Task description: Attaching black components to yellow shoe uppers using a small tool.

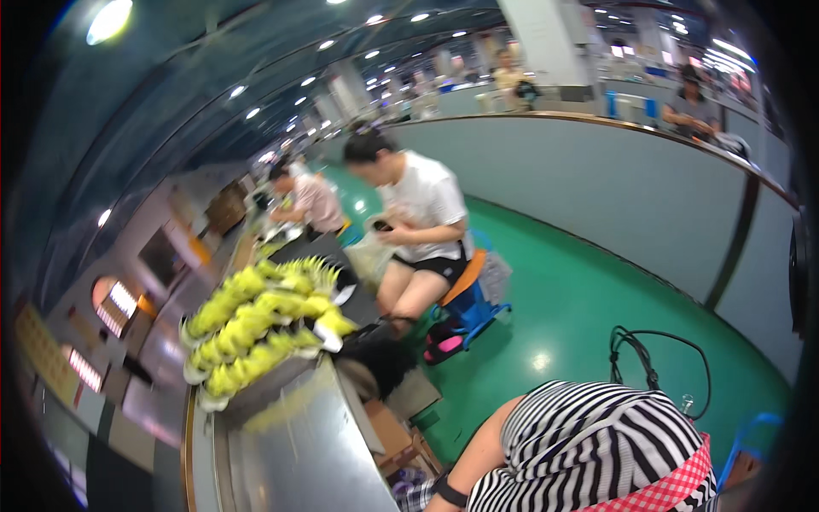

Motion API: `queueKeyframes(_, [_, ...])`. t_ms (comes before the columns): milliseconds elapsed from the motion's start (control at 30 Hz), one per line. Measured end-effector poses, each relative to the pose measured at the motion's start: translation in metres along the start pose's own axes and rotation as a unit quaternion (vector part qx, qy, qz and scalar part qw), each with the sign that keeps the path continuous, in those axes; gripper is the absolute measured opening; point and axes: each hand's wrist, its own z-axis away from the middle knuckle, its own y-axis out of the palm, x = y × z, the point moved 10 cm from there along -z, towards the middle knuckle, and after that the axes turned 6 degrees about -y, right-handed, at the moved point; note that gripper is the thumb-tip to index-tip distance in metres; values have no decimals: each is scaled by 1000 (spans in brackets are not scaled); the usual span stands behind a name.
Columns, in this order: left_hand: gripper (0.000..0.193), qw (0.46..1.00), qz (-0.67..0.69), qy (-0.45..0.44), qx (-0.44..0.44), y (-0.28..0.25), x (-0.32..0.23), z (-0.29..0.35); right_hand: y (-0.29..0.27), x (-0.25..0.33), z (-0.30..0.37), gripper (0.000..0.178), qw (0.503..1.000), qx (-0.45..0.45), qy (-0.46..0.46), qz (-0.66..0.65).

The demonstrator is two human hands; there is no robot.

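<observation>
Neither my left hand nor my right hand shows in the head view. At the lower edge, a bent torso in a black-and-white striped top with red checked trim reaches a bare arm downward. That arm has a black band, and its hand is cut off by the frame; whose arm it is I cannot tell. Left of it lies a bare metal worktop. Overlapping rows of yellow-green curved pieces with pale edges, resembling shoe uppers, stand at its far end; blur hides their detail.
A seated person in a white shirt holds a small dark thing near a translucent bag. Beyond sits a person in a pink top. Cardboard boxes stand beside the worktop. A black cable loops above the green floor near a grey partition.
</observation>
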Motion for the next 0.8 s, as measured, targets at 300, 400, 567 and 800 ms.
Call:
queueKeyframes(300, [22,959,-144,-75,-234,-127,84,83,57,-21,-22,28,968,63,218,-107])
queueKeyframes(400, [23,936,-177,-83,-292,-138,88,102,72,-31,-20,10,967,4,154,-205])
queueKeyframes(567, [24,885,-212,-102,-402,-153,64,161,115,-52,-32,11,975,128,42,-179])
queueKeyframes(800, [26,860,-210,-121,-449,-149,65,177,111,-56,-71,12,978,134,99,-123])
